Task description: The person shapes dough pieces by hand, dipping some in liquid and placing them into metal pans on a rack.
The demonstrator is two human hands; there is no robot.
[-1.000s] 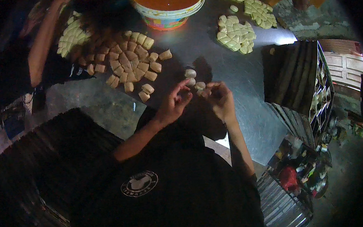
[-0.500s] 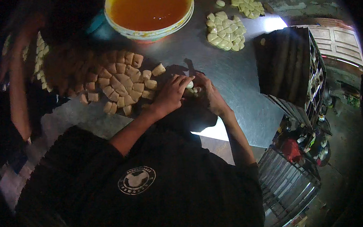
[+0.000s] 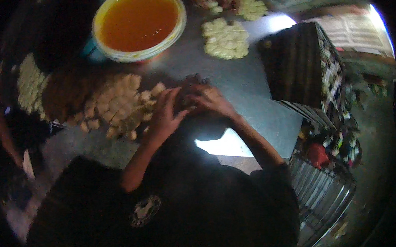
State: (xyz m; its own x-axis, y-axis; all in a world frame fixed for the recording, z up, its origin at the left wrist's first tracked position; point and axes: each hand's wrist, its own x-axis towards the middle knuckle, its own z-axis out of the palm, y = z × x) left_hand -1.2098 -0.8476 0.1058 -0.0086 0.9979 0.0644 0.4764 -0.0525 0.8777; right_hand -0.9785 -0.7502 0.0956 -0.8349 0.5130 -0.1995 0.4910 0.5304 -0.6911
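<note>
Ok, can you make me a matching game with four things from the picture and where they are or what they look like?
1. liquid
2. tub
3. left hand
4. right hand

A. nearer the tan dough
B. pale rim
C. farther right than the other hand
D. orange

Pairs: 1-D, 2-B, 3-A, 4-C

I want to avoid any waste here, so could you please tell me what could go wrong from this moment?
The left hand is close beside the pale brown dough pieces, so a sideways move might knock some loose. Several lie near the edge of the metal table and could fall off. The open bucket of orange liquid stands nearby, so a hard bump might spill it.
</note>
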